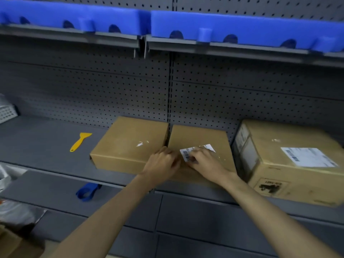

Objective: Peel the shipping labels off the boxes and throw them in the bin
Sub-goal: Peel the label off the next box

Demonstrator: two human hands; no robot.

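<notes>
Three brown cardboard boxes stand in a row on a grey shelf. The left box shows only white label scraps on top. On the middle box lies a white shipping label with a barcode. My right hand rests on that label with its fingers pinching the label's near edge. My left hand is curled at the middle box's front left corner, next to the label. The large right box carries a full white label on its top.
A yellow plastic scraper lies on the shelf left of the boxes. A blue object sits under the shelf's front edge. Blue foam pads line the upper shelf. A white basket stands far left. No bin is visible.
</notes>
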